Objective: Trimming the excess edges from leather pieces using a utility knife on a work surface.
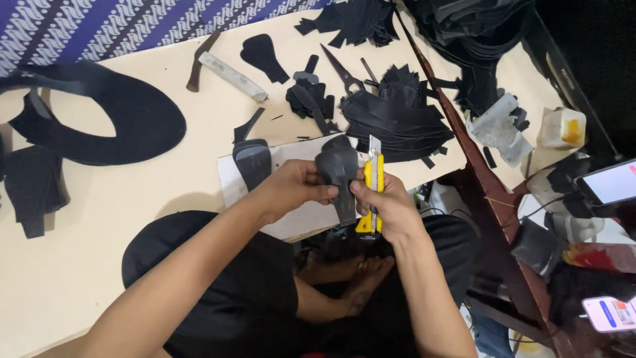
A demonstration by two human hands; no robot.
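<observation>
My left hand (297, 185) pinches a dark grey cut leather piece (338, 169) by its left edge, holding it above a white board (295, 156). My right hand (391, 205) grips a yellow utility knife (373, 189) with its blade pointing up, and its fingertips also touch the leather piece's right edge. A similar black cut piece (253, 162) lies on the board to the left.
A pile of black cut pieces (397, 116) lies behind the hands, with scissors (341, 69) beside it. A large black curved sheet (126, 113) is at the left. A plastic tub (562, 127) and two phones (613, 182) (609, 313) are at the right. My bare feet (361, 275) are below.
</observation>
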